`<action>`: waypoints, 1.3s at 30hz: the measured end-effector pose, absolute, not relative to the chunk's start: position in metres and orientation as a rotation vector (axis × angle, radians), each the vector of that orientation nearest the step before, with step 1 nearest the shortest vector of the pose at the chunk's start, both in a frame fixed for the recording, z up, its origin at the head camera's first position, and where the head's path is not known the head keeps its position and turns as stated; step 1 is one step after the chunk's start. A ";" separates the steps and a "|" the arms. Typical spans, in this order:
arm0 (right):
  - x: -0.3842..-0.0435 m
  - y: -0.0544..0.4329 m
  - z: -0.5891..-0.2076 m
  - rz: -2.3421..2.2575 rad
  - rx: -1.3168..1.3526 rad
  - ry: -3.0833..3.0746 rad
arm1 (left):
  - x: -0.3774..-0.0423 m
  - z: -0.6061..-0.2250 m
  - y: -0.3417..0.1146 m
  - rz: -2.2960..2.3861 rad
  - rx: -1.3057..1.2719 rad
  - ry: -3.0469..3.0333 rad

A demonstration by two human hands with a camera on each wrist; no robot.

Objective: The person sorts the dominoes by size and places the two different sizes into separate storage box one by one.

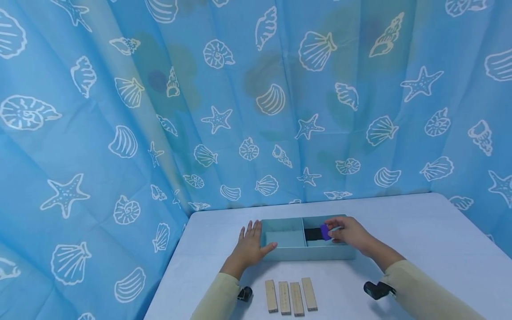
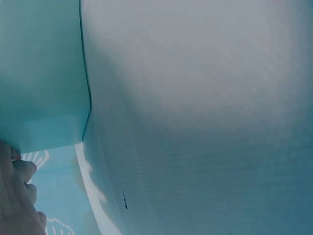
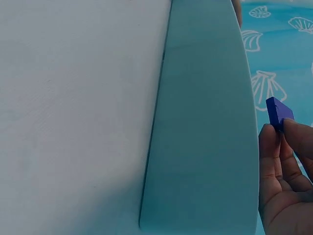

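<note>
A teal box [image 1: 316, 254] with two compartments stands on the table. My left hand [image 1: 251, 247] is at the box's left end, fingers fairly straight along the side and thumb by the front rim. In the left wrist view, curled-looking fingertips [image 2: 24, 178] show near the box's edge. Over the right compartment my right hand [image 1: 352, 232] pinches a small purple block [image 1: 326, 232] between thumb and fingers. The right wrist view shows this flat purple block [image 3: 279, 113] above the rim. Inside the right compartment lies a black piece [image 1: 314, 234], beside the purple block; its kind is unclear.
Several wooden blocks [image 1: 284, 297] lie in a row on the white table [image 1: 400, 240], in front of the box. A blue curtain [image 1: 248, 129] with white shells hangs behind and to the left. Black wrist devices [image 1: 377, 290] sit by both sleeves.
</note>
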State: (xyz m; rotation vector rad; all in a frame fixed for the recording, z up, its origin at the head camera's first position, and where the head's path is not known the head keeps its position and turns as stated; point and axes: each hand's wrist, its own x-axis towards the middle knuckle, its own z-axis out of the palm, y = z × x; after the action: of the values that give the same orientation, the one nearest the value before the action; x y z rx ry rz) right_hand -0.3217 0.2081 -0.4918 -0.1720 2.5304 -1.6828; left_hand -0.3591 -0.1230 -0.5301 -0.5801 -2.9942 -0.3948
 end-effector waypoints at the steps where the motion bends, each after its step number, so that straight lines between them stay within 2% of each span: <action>1: -0.323 0.208 -0.492 -1.688 -0.183 2.525 | -0.359 -0.530 -0.123 -0.397 -0.578 -2.995; 21: -0.345 0.197 -0.500 -1.599 -0.071 2.586 | -0.357 -0.530 -0.124 -0.445 -0.561 -2.996; 39: -0.356 0.185 -0.508 -1.183 0.070 2.840 | -0.358 -0.535 -0.125 -0.442 -0.572 -2.981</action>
State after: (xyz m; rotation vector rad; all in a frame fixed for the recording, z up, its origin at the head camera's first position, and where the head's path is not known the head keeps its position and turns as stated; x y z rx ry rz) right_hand -0.3561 0.1851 -0.5080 0.0696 2.8402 -1.1827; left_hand -0.3576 -0.1249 -0.5353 -0.5720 -2.9810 -0.4420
